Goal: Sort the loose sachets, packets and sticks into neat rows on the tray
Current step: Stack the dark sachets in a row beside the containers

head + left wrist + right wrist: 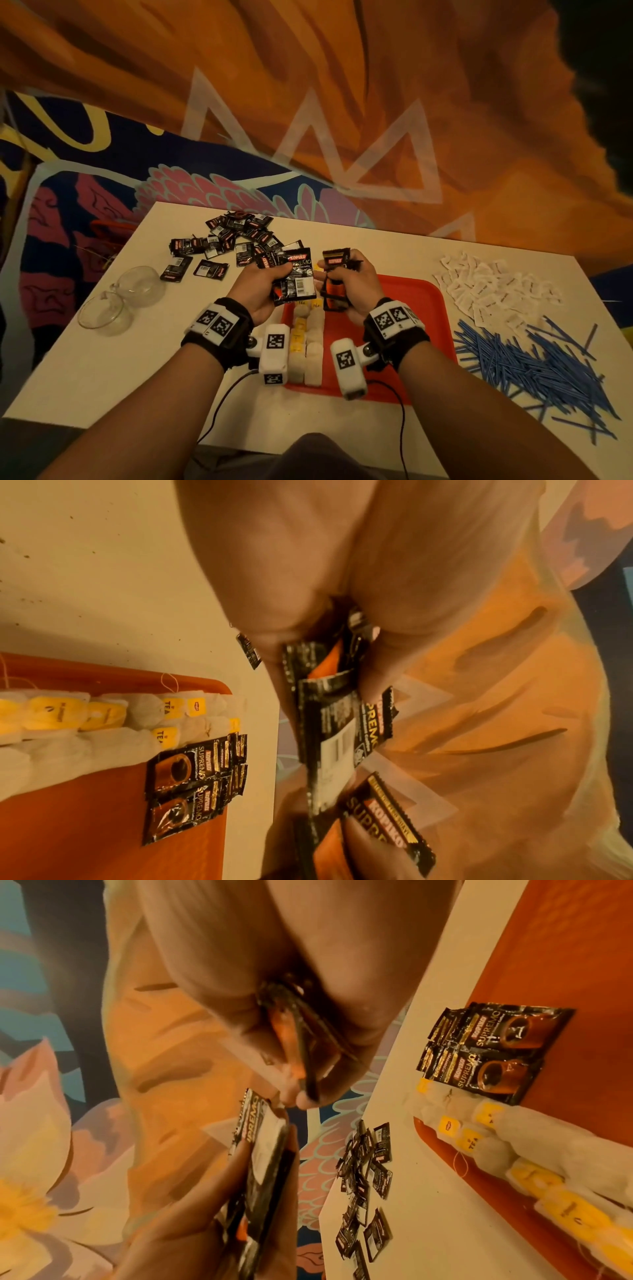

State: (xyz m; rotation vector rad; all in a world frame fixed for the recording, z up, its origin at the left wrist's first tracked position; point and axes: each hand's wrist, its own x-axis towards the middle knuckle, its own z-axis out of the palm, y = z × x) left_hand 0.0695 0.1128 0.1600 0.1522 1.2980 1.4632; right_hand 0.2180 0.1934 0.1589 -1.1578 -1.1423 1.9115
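Above the red tray's [414, 308] far edge, my left hand [265, 286] grips a fanned stack of black Kopiko coffee sachets [295, 278] [329, 723]. Close beside it, my right hand [346, 274] pinches a few more black and orange sachets [334, 286] [301, 1053] upright. Two rows of white and yellow tea bags [305, 342] [68, 718] run down the tray's left part. A short row of overlapping coffee sachets [192, 775] [489, 1047] lies next to them at the tray's far end. Both hands hide those sachets in the head view.
A loose pile of black sachets [233, 240] lies on the white table [120, 377] beyond my left hand. White sachets [496, 287] and a heap of blue sticks [534, 363] lie right of the tray. Two clear glass cups [116, 301] stand at the left.
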